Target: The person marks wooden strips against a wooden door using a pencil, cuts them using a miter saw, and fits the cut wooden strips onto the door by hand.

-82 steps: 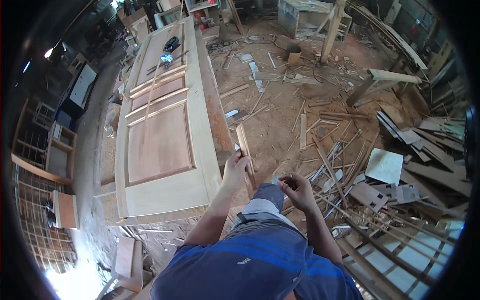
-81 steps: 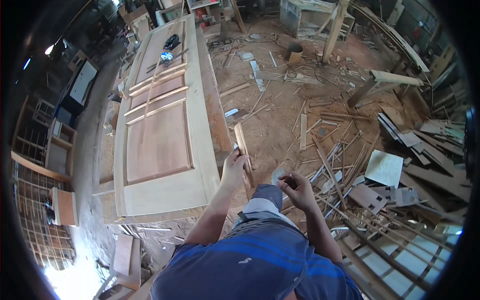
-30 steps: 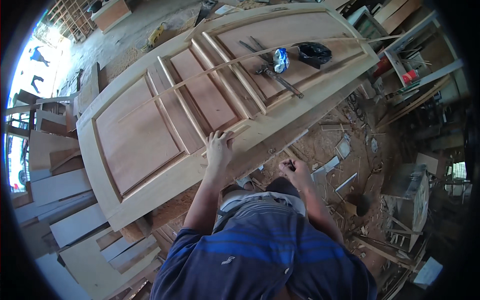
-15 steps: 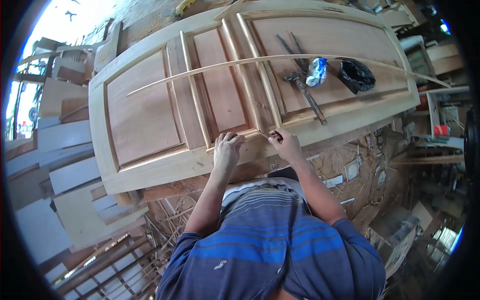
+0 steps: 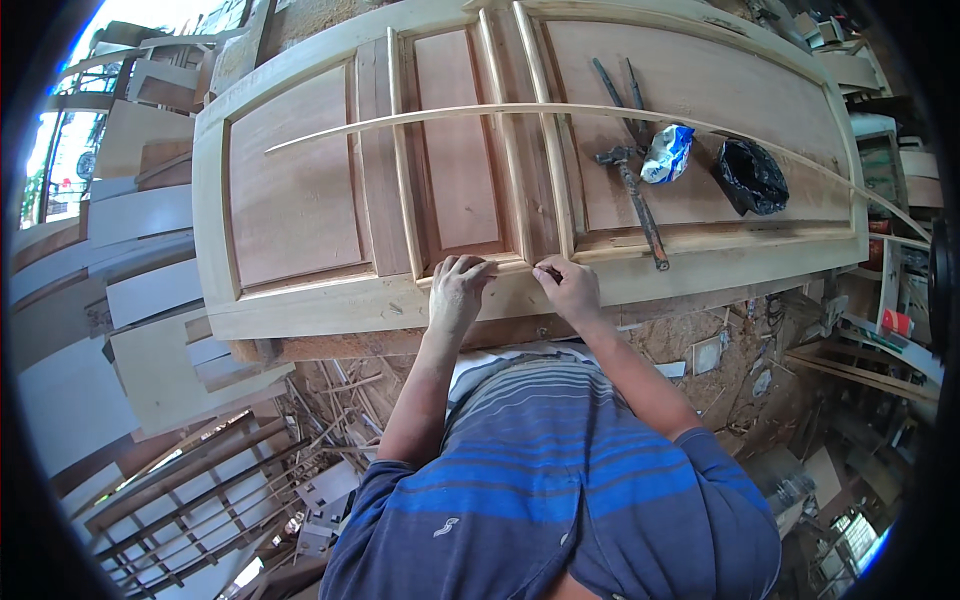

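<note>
A wooden panelled door (image 5: pixel 300 318) lies flat before me. My left hand (image 5: pixel 458 290) curls its fingers over a short wooden moulding strip (image 5: pixel 512 267) along the near edge of the narrow middle panel. Close by on the right, my right hand (image 5: pixel 571 290) pinches thumb and forefinger together at the strip's right end; whatever is between them is too small to make out. Long moulding strips (image 5: pixel 403 180) run away from me along the panel's sides. A hammer (image 5: pixel 638 205) lies on the right-hand panel, beside a blue and white packet (image 5: pixel 668 154).
A thin, long wooden strip (image 5: pixel 450 113) lies across the door and overhangs its right end. Pincers (image 5: pixel 622 98) and a black plastic bag (image 5: pixel 752 178) rest on the right panel. Stacked boards (image 5: pixel 150 300) stand at left; offcuts litter the ground.
The whole view has shifted, so the door appears slightly higher and further right. Both hands stay at the short strip, with the right fingers still pinched at its end.
</note>
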Demonstrator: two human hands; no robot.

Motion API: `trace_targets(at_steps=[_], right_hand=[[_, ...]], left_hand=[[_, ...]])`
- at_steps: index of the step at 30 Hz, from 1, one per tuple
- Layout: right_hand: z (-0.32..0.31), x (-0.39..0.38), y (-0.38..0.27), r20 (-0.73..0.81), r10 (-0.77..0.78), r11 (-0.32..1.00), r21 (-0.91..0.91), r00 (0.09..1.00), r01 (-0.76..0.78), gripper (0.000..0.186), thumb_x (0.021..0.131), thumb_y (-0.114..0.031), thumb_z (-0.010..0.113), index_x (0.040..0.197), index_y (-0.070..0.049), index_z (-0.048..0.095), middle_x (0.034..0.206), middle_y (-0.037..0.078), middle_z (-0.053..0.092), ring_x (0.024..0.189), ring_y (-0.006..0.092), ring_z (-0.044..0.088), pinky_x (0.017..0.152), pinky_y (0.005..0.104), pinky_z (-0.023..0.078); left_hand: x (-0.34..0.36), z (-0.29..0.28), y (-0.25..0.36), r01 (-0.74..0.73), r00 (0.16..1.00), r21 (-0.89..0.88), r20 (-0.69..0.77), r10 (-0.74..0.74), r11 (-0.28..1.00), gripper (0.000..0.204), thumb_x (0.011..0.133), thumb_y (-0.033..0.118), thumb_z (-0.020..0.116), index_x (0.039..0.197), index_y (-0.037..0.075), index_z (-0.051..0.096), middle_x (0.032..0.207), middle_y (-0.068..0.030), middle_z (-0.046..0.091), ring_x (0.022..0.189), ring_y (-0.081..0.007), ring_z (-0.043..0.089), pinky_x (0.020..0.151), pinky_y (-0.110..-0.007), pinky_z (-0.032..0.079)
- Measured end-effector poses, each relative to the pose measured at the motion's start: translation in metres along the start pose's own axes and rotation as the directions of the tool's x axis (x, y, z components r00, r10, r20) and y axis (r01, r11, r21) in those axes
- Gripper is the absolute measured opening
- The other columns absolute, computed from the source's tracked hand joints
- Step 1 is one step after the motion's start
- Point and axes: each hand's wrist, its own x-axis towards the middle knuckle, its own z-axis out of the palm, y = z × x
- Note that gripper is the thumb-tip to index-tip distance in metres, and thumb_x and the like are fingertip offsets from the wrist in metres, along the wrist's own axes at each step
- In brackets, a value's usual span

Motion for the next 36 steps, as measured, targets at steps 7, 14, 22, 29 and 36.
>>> trace_targets(at_steps=[7,14,22,29,36], right_hand=[[0.008,0.000,-0.003,-0.054,-0.127,0.992,-0.014,0.990,0.126,0.012,0.093,-0.022,0.082,0.097,-0.012,0.077,0.087,0.012,0.079,0.080,0.0320,0.078,0.070,0.0435,0.060],[0.012,-0.001,0.004,-0.057,-0.144,0.989,-0.038,0.988,0.142,0.012,0.094,-0.021,0.081,0.100,-0.011,0.077,0.090,0.012,0.079,0.081,0.0318,0.078,0.071,0.0422,0.061],[-0.001,-0.004,0.007,-0.070,0.024,0.997,0.076,0.997,-0.018,0.016,0.094,-0.018,0.080,0.106,-0.007,0.082,0.092,0.013,0.082,0.080,0.0224,0.080,0.074,0.0353,0.062],[0.022,-0.005,0.011,-0.131,-0.022,0.998,0.063,0.991,0.030,0.015,0.091,-0.017,0.082,0.103,-0.007,0.083,0.087,0.011,0.082,0.078,0.0183,0.080,0.073,0.0326,0.061],[0.020,-0.006,0.002,-0.112,0.006,0.998,0.062,0.994,0.000,0.014,0.090,-0.016,0.083,0.102,-0.008,0.082,0.085,0.009,0.081,0.077,0.0150,0.077,0.071,0.0315,0.060]], left_hand=[[-0.004,0.001,-0.011,-0.001,1.000,-0.034,-0.019,0.000,0.999,0.027,0.087,0.013,0.079,0.114,0.017,0.081,0.112,-0.0031,0.074,0.110,-0.0291,0.066,0.099,-0.047,0.053],[-0.001,0.003,-0.020,-0.089,0.996,-0.048,-0.035,0.087,0.995,0.027,0.085,0.012,0.081,0.111,0.019,0.081,0.106,-0.0008,0.073,0.106,-0.0271,0.065,0.096,-0.045,0.052],[-0.004,0.005,-0.025,-0.029,0.998,-0.147,-0.056,0.021,0.989,0.024,0.085,0.012,0.081,0.107,0.021,0.083,0.107,-0.0009,0.073,0.109,-0.0278,0.065,0.100,-0.046,0.051],[-0.001,0.006,-0.029,-0.039,0.999,-0.195,-0.038,0.033,0.980,0.027,0.084,0.009,0.082,0.108,0.020,0.084,0.111,-0.0037,0.074,0.113,-0.0307,0.065,0.103,-0.047,0.050],[-0.011,0.007,-0.034,-0.025,0.998,-0.153,-0.054,0.017,0.988,0.032,0.084,0.013,0.082,0.116,0.019,0.082,0.116,-0.0056,0.073,0.115,-0.0316,0.064,0.104,-0.049,0.049]])
